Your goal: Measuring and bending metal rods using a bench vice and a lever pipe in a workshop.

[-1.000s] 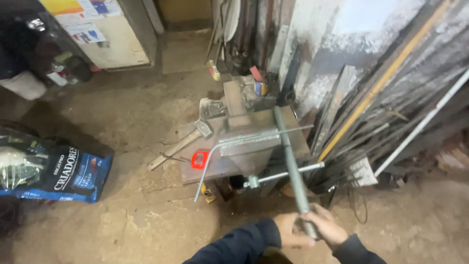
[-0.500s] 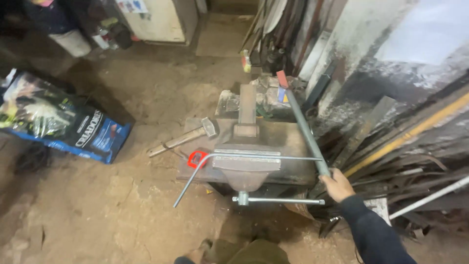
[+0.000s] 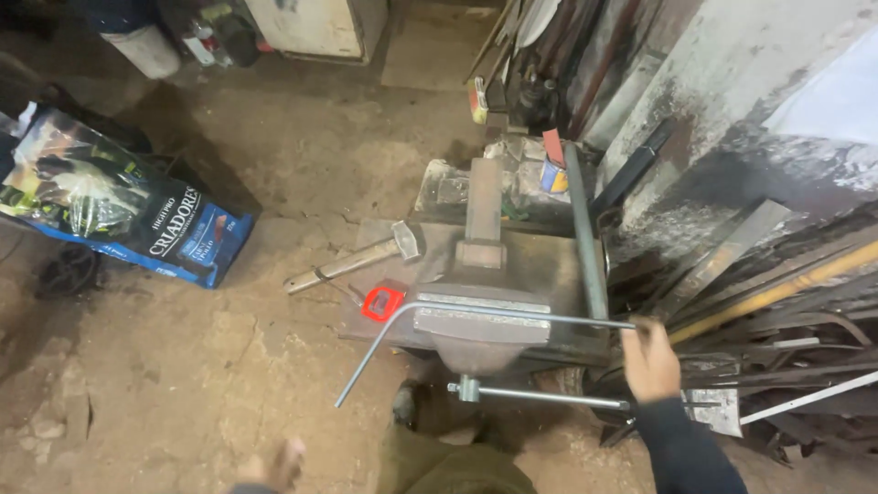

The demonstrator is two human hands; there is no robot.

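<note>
- My right hand sits at the right end of the bent steel rod, the grip curled about the rod's tip; how tightly the fingers close I cannot tell.
- The rod is clamped in the bench vise, running level to the right and angling down to the left toward the dirt floor.
- My left hand hangs low at the bottom edge, blurred, fingers loose, holding nothing that I can see.
- A long grey pipe lies on the bench, just beside the vise.
- A hammer rests at the bench's left edge, a red clamp-shaped piece near it.
- A printed feed bag lies on the floor, well apart; its contents are hidden.
- A white bucket stands at the top left, its inside out of view.
</note>
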